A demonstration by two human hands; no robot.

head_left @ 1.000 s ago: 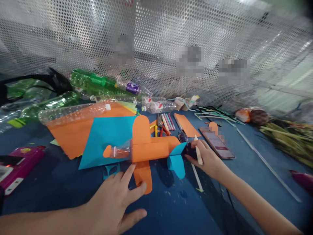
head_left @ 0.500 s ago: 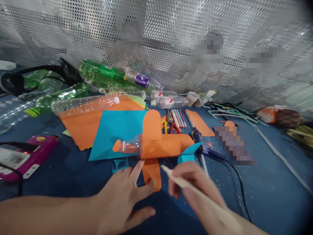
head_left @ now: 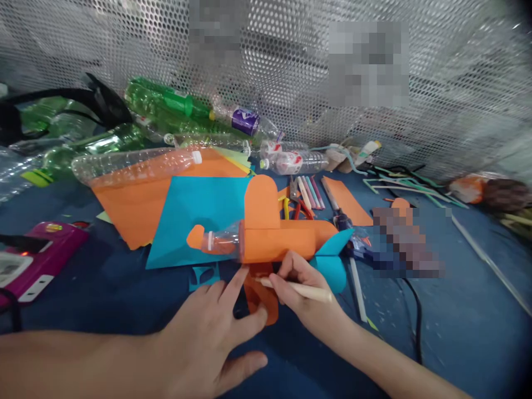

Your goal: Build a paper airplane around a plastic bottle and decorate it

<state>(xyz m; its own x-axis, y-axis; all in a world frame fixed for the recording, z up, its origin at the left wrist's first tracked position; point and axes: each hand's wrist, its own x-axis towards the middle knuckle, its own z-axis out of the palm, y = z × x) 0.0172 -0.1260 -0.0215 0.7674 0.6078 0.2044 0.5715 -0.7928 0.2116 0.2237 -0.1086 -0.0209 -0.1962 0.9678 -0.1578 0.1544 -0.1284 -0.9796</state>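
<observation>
A model plane lies on the blue mat, made of a clear plastic bottle (head_left: pixel 228 239) wrapped in orange paper (head_left: pixel 286 242). One orange wing (head_left: pixel 261 202) points away from me and the near wing (head_left: pixel 272 311) points toward me. Blue paper fins (head_left: pixel 332 271) are at its right end, and an orange propeller-like piece (head_left: pixel 195 237) is by the bottle's neck. My left hand (head_left: pixel 214 327) is spread, with fingertips resting on the near wing. My right hand (head_left: pixel 305 299) grips a cream marker pen (head_left: pixel 310 291), its tip at that wing.
Behind the plane lie a blue paper sheet (head_left: pixel 195 213) and orange sheets (head_left: pixel 128 208). Several plastic bottles (head_left: pixel 137 163) line the mesh. Marker pens (head_left: pixel 313 193), pliers (head_left: pixel 303 208) and a blue glue gun (head_left: pixel 366 252) with a black cord are at right. A magenta power box (head_left: pixel 50 260) stands left.
My right hand has moved left and away from me, bringing the pen's tip onto the near wing. My left hand has stayed on the wing. The view has shifted slightly.
</observation>
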